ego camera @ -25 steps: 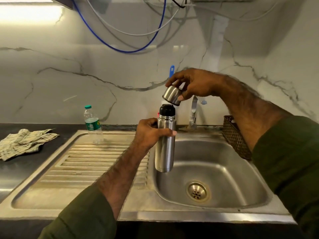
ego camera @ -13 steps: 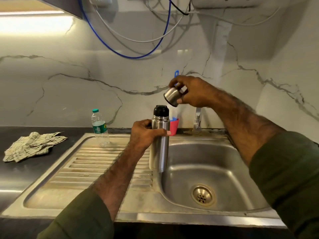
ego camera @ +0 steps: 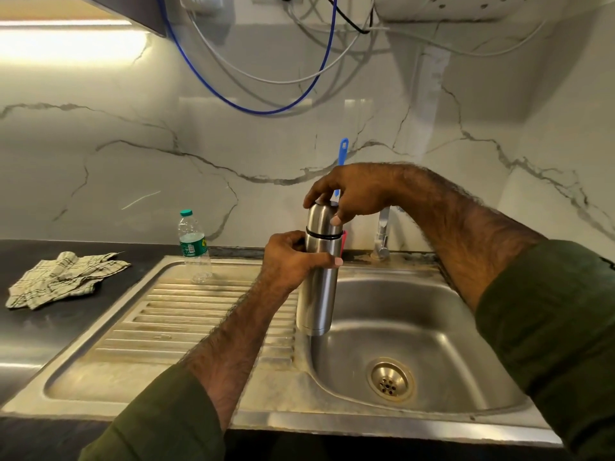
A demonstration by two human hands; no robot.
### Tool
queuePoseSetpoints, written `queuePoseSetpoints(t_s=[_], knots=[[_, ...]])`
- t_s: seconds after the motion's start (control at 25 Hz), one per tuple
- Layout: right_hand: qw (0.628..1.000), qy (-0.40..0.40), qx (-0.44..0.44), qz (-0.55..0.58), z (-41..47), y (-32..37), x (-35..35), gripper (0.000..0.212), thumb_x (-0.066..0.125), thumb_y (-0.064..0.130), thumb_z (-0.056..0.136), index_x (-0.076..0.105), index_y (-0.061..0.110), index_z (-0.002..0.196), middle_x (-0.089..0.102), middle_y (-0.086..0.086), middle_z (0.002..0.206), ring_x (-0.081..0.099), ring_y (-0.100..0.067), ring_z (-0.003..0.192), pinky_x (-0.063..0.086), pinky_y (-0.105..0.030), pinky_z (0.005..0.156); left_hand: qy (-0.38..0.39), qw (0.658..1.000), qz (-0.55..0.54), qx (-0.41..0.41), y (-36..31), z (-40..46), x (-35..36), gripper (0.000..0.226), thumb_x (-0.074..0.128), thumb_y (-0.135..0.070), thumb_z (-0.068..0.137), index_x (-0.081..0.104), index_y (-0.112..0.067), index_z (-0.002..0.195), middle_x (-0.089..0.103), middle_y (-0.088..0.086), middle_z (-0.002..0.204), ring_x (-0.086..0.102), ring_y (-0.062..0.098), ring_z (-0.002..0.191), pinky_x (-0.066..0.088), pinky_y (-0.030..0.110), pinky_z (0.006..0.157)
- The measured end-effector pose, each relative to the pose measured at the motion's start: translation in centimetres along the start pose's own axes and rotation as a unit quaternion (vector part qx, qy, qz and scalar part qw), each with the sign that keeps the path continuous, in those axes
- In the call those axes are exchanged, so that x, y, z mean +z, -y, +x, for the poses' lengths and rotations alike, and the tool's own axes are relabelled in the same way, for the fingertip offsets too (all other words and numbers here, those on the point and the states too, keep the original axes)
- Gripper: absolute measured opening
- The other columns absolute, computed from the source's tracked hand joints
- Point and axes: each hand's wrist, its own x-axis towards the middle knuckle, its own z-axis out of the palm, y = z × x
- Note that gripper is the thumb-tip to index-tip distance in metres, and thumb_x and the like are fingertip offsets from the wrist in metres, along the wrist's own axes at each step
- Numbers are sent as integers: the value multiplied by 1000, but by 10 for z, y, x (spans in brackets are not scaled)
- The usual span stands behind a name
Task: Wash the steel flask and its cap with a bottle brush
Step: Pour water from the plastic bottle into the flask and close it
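Note:
A steel flask (ego camera: pixel 316 294) stands upright in the air over the left rim of the sink basin (ego camera: pixel 432 344). My left hand (ego camera: pixel 293 257) grips its upper body just below a black ring. The steel cap (ego camera: pixel 321 217) sits on top of the flask, and my right hand (ego camera: pixel 352 191) holds it from above with fingers and thumb curled round it. A blue brush handle (ego camera: pixel 342 151) rises behind my right hand from a red holder (ego camera: pixel 344 241), mostly hidden by the flask.
The tap (ego camera: pixel 382 234) stands at the back of the basin, with the drain (ego camera: pixel 389 380) below. A ribbed drainboard (ego camera: pixel 186 314) lies to the left with a small plastic water bottle (ego camera: pixel 193 244) on it. A checked cloth (ego camera: pixel 63 277) lies on the dark counter.
My right hand brought the steel cap down from the air onto the flask's black top, which is covered now. The flask stayed upright in my left hand.

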Motion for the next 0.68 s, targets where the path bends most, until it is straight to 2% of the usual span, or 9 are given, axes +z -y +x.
queuePoseSetpoints(t_s=[0.12,0.24,0.36,0.44,0.48,0.56,0.6,0.64,0.68], knots=[[998,-21,51,-36,5,4,4,45,70,45,95,66,19,132,72,3,103,71,-14,92,53,-29,81,-1,1000,12,-1,1,-3,2,61,102,-37,57,79,-17,110,81,-4,97,79,13,87,66,42,87],[985,-40,124,-110,11,8,15,80,54,83,82,72,8,99,73,-4,74,70,-14,68,49,-25,62,-4,1000,5,-9,5,-5,1,56,104,-37,55,80,-16,101,82,-3,90,79,17,84,66,44,86],[971,-54,151,-178,10,13,26,94,28,96,75,67,12,83,68,-5,68,65,-14,64,50,-29,64,3,1000,2,-3,7,-9,0,53,105,-34,54,80,-16,97,82,-3,87,79,15,81,67,44,84],[978,-56,146,-138,8,13,23,97,12,95,77,69,17,87,72,-6,77,70,-16,68,55,-32,71,9,1000,-1,-6,8,-10,-3,56,104,-34,54,81,-18,102,82,-5,91,79,13,84,66,42,85],[984,-50,136,-105,8,11,18,94,16,91,83,72,18,101,74,-6,91,72,-17,74,57,-32,73,9,1000,-1,-7,9,-9,-4,58,104,-35,53,81,-18,104,82,-5,92,79,13,85,66,42,86],[996,-16,79,-37,5,9,6,53,49,63,101,62,26,137,68,0,125,71,-17,96,59,-33,77,7,1000,-2,-11,9,-8,-6,61,104,-35,52,80,-19,106,82,-5,93,79,14,87,66,44,88],[999,9,49,-16,2,11,1,44,62,41,102,56,29,144,64,3,134,68,-17,105,59,-34,82,4,1000,1,-14,9,-8,-7,61,104,-35,52,80,-19,106,82,-5,94,79,14,87,66,44,88],[999,21,31,-6,0,12,-2,47,68,25,99,57,29,144,64,4,136,67,-17,110,59,-35,86,2,1000,4,-15,7,-7,-7,62,104,-35,53,80,-19,107,82,-5,94,79,13,88,66,44,88],[999,21,29,-10,2,11,-3,46,70,18,96,61,27,140,67,2,132,68,-17,109,59,-36,89,3,1000,10,-14,6,-8,-7,63,104,-35,54,79,-19,109,82,-5,95,78,13,88,66,43,88]])
